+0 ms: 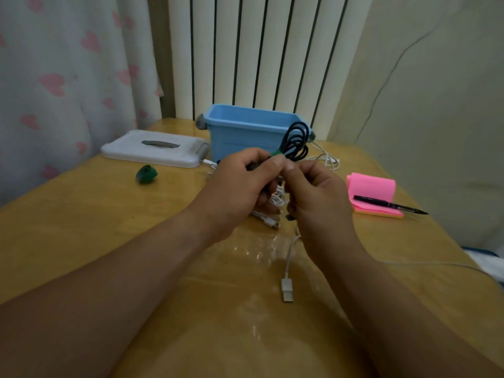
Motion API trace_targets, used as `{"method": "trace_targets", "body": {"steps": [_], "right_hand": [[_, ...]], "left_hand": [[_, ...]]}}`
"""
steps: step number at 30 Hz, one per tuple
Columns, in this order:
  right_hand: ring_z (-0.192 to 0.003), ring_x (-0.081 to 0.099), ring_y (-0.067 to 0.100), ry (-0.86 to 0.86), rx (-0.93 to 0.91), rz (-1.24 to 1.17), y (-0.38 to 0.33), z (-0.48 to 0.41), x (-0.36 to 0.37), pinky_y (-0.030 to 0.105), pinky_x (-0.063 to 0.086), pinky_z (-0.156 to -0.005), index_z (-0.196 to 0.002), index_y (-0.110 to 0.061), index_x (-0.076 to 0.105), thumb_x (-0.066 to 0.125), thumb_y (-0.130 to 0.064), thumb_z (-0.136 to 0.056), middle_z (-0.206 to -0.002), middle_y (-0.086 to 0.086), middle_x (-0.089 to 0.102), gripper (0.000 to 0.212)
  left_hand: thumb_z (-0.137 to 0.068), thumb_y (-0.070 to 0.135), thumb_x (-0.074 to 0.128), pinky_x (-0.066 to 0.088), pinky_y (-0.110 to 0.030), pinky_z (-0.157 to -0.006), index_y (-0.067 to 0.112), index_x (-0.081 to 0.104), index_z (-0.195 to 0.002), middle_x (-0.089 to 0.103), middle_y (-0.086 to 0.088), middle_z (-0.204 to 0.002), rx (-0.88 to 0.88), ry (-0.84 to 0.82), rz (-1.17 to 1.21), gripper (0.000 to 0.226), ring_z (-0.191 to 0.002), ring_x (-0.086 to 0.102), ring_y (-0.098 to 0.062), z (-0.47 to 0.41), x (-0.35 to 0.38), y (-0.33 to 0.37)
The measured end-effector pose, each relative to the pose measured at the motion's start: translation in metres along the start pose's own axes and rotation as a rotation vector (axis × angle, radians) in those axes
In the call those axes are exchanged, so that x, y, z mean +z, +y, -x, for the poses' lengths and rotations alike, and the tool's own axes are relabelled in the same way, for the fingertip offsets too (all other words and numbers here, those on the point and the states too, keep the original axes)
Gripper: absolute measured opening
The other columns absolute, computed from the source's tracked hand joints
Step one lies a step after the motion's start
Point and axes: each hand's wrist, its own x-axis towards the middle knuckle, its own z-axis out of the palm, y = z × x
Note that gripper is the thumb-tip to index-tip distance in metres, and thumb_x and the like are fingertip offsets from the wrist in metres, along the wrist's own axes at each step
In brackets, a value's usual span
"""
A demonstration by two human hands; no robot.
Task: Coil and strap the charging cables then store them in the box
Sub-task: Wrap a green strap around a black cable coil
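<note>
My left hand [240, 184] grips a coiled black cable [297, 141] held up over the table, its loops sticking out toward the blue box [240, 132]. A green strap [276, 153] wraps the coil at my fingertips. My right hand [316, 192] pinches the strap and coil from the right, thumb against my left thumb. Loose white cables [272, 219] lie on the table under my hands. One white cable with a USB plug [287, 289] trails toward me. Another white cable [327, 159] lies right of the box.
The box's white lid [155, 148] lies flat left of the box. A green strap roll [146, 174] sits on the wooden table [109, 227]. Pink sticky notes [373, 189] with a black pen [390, 205] lie at the right. A curtain and a radiator stand behind.
</note>
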Motion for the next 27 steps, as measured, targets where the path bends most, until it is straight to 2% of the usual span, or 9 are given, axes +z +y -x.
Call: {"method": "trace_targets", "body": {"steps": [8, 13, 16, 18, 19, 21, 23, 24, 27], "right_hand": [[-0.064, 0.06, -0.004, 0.016, -0.03, 0.075, 0.001, -0.001, 0.0, 0.018, 0.047, -0.061, -0.101, -0.015, 0.073, 0.069, -0.03, -0.102, -0.085, -0.005, 0.074, 0.015], [-0.047, 0.057, 0.0, -0.21, 0.093, -0.27, -0.01, 0.005, -0.001, 0.013, 0.044, -0.047, -0.12, 0.01, 0.062, 0.055, -0.012, -0.108, -0.064, -0.005, 0.067, 0.026], [-0.053, 0.064, 0.011, -0.333, 0.13, -0.319, -0.012, 0.006, -0.003, 0.019, 0.049, -0.051, -0.118, 0.01, 0.06, 0.053, -0.013, -0.109, -0.068, 0.004, 0.068, 0.026], [-0.058, 0.066, 0.02, -0.333, 0.136, -0.327, -0.012, 0.006, -0.003, 0.026, 0.052, -0.054, -0.113, 0.006, 0.062, 0.055, -0.015, -0.108, -0.073, 0.011, 0.068, 0.024], [-0.058, 0.065, 0.017, -0.301, 0.131, -0.313, -0.012, 0.006, -0.003, 0.026, 0.051, -0.055, -0.111, 0.004, 0.063, 0.056, -0.016, -0.108, -0.072, 0.008, 0.067, 0.022], [-0.056, 0.061, 0.002, -0.221, 0.106, -0.273, -0.01, 0.004, -0.002, 0.017, 0.048, -0.054, -0.109, -0.002, 0.067, 0.056, -0.015, -0.108, -0.067, -0.008, 0.066, 0.017], [-0.051, 0.058, -0.004, -0.155, 0.086, -0.258, -0.01, 0.002, -0.002, 0.01, 0.043, -0.051, -0.106, -0.004, 0.066, 0.056, -0.012, -0.107, -0.059, -0.015, 0.062, 0.012], [-0.049, 0.056, -0.004, -0.132, 0.087, -0.252, -0.009, 0.001, -0.002, 0.009, 0.043, -0.05, -0.103, -0.004, 0.065, 0.057, -0.011, -0.107, -0.057, -0.015, 0.061, 0.012], [-0.047, 0.053, -0.003, -0.079, 0.106, -0.208, -0.006, 0.0, -0.002, 0.012, 0.042, -0.049, -0.095, -0.003, 0.063, 0.06, -0.015, -0.106, -0.054, -0.015, 0.058, 0.017]], "left_hand": [[-0.113, 0.038, 0.05, 0.06, -0.037, -0.068, 0.007, 0.07, -0.101, 0.063, -0.009, -0.076, -0.069, 0.059, 0.054, 0.039, -0.065, 0.06, -0.019, -0.003, -0.002, 0.004], [-0.111, 0.042, 0.051, 0.05, -0.034, -0.056, 0.009, 0.063, -0.087, 0.057, -0.008, -0.062, -0.188, -0.038, 0.209, 0.043, -0.051, 0.055, -0.021, -0.005, -0.006, 0.007], [-0.109, 0.044, 0.053, 0.05, -0.037, -0.06, 0.008, 0.063, -0.083, 0.055, -0.008, -0.057, -0.27, -0.137, 0.29, 0.045, -0.05, 0.053, -0.024, -0.005, -0.011, 0.007], [-0.109, 0.047, 0.053, 0.054, -0.037, -0.06, 0.007, 0.066, -0.086, 0.058, -0.009, -0.061, -0.318, -0.152, 0.302, 0.048, -0.053, 0.057, -0.024, -0.003, -0.01, 0.009], [-0.109, 0.049, 0.053, 0.056, -0.038, -0.061, 0.007, 0.069, -0.093, 0.063, -0.009, -0.067, -0.31, -0.124, 0.261, 0.048, -0.058, 0.062, -0.023, -0.004, -0.009, 0.009], [-0.108, 0.053, 0.052, 0.063, -0.039, -0.073, 0.016, 0.072, -0.113, 0.075, -0.003, -0.088, -0.208, -0.047, 0.079, 0.043, -0.078, 0.073, -0.018, -0.006, -0.009, 0.008], [-0.108, 0.048, 0.057, 0.064, -0.041, -0.091, 0.026, 0.066, -0.123, 0.074, 0.005, -0.11, -0.044, 0.002, -0.146, 0.028, -0.1, 0.073, -0.01, -0.006, -0.011, 0.006], [-0.107, 0.042, 0.061, 0.062, -0.038, -0.093, 0.029, 0.061, -0.127, 0.069, 0.009, -0.116, 0.049, 0.006, -0.272, 0.024, -0.105, 0.07, -0.007, -0.004, -0.011, 0.004], [-0.101, 0.026, 0.069, 0.061, -0.034, -0.09, 0.027, 0.054, -0.135, 0.059, 0.012, -0.123, 0.319, -0.005, -0.615, 0.037, -0.11, 0.063, -0.006, -0.001, -0.006, -0.005]]}}
